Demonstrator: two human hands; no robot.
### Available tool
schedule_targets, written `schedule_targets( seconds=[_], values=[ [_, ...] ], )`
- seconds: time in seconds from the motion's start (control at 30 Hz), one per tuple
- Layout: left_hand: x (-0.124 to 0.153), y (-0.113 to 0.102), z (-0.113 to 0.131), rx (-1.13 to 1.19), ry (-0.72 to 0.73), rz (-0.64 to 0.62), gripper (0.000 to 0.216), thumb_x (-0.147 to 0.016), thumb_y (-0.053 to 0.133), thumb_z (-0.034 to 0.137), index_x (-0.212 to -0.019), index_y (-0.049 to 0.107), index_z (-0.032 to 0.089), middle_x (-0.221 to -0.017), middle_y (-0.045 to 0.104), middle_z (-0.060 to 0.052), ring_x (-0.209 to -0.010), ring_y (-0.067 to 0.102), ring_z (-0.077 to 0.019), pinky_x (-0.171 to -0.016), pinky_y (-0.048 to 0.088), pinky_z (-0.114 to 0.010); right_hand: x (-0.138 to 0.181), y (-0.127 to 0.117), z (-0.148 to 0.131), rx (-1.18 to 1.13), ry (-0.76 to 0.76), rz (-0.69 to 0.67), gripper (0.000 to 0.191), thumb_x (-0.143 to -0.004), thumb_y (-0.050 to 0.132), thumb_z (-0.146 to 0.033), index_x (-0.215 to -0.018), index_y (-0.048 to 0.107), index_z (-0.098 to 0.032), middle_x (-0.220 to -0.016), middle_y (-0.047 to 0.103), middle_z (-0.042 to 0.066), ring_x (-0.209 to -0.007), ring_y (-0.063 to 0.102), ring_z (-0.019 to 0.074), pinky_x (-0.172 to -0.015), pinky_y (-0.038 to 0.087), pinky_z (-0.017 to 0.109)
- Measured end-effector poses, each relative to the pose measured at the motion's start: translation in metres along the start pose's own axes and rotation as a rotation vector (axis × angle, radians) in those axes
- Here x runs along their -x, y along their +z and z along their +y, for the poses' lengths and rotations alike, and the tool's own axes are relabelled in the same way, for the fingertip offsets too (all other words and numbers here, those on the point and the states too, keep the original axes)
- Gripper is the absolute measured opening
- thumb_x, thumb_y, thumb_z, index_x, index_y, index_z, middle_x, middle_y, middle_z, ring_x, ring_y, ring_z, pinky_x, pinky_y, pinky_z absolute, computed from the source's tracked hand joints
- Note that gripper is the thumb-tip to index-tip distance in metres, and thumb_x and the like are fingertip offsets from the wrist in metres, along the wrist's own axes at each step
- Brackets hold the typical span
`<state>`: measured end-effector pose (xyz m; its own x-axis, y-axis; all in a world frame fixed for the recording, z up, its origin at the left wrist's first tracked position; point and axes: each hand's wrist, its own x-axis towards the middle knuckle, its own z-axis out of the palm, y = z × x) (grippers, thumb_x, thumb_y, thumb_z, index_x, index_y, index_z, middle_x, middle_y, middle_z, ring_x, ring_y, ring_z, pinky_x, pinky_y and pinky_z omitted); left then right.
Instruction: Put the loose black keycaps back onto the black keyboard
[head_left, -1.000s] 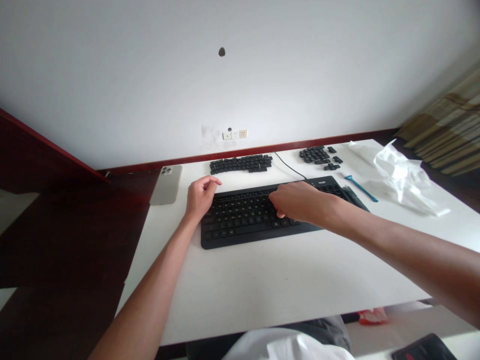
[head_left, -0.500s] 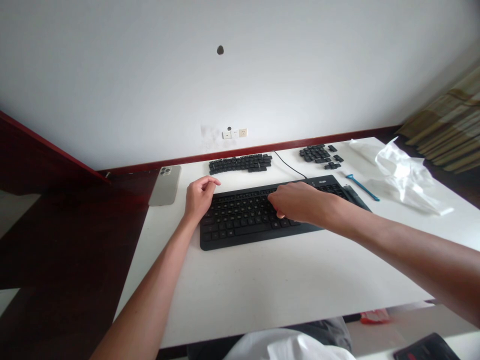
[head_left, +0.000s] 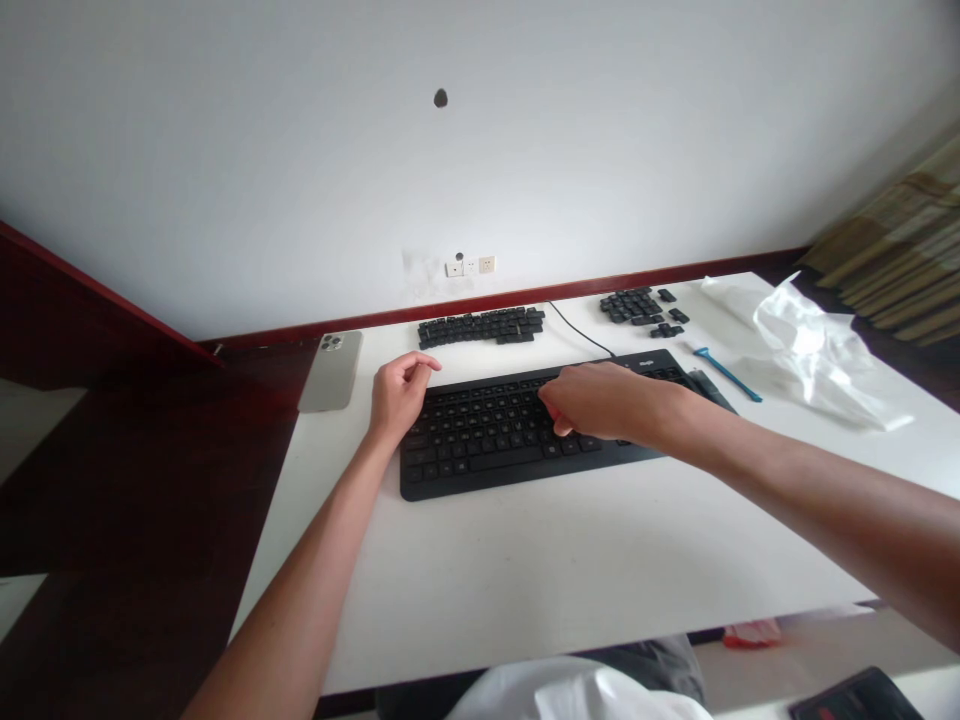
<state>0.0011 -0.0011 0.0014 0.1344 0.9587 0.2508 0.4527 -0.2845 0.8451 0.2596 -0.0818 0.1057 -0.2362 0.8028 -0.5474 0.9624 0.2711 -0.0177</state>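
A black keyboard lies on the white table. My left hand rests at the keyboard's upper left corner, fingers curled in with thumb and forefinger together. My right hand lies over the middle-right keys, fingertips bent down onto them. A hint of red shows under its thumb; whether it holds anything is hidden. A row of loose black keycaps lies behind the keyboard, and a second group of keycaps sits at the back right.
A blue thin tool and crumpled clear plastic lie right of the keyboard. A phone lies face down at the table's left edge, beside a dark wooden surface. The keyboard cable runs to the wall.
My right hand has edged slightly right over the keys. My left hand has stayed where it was.
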Motion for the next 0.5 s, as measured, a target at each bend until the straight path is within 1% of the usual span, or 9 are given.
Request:
schedule_targets(
  seconds=[0.17, 0.33, 0.5],
  values=[
    [0.000, 0.000, -0.001, 0.005, -0.001, 0.006, 0.022, -0.087, 0.057, 0.026, -0.080, 0.077, 0.021, -0.052, 0.042, 0.005, -0.051, 0.032, -0.0111, -0.055, 0.024, -0.028, 0.001, -0.001, 0.000, -0.020, -0.010, 0.009, 0.013, -0.090, 0.074, -0.022, -0.077, 0.072, -0.018, -0.081, 0.075, 0.012, -0.081, 0.074, 0.0302, -0.061, 0.045, 0.035],
    [0.000, 0.000, -0.002, 0.005, 0.001, 0.011, 0.022, -0.086, 0.057, 0.025, -0.080, 0.077, 0.021, -0.053, 0.039, 0.005, -0.052, 0.032, -0.0110, -0.056, 0.025, -0.027, 0.003, 0.004, 0.003, -0.039, -0.002, 0.011, 0.012, -0.093, 0.072, -0.023, -0.082, 0.074, -0.018, -0.084, 0.076, 0.011, -0.081, 0.074, 0.0291, -0.060, 0.044, 0.034],
    [0.000, 0.000, -0.002, 0.010, 0.006, 0.009, 0.022, -0.087, 0.057, 0.025, -0.080, 0.077, 0.021, -0.053, 0.041, 0.005, -0.051, 0.032, -0.0110, -0.056, 0.025, -0.027, 0.003, 0.010, 0.009, -0.086, -0.013, 0.043, 0.011, -0.094, 0.071, -0.024, -0.086, 0.075, -0.019, -0.083, 0.075, 0.010, -0.079, 0.073, 0.0285, -0.060, 0.043, 0.034]
  ],
)
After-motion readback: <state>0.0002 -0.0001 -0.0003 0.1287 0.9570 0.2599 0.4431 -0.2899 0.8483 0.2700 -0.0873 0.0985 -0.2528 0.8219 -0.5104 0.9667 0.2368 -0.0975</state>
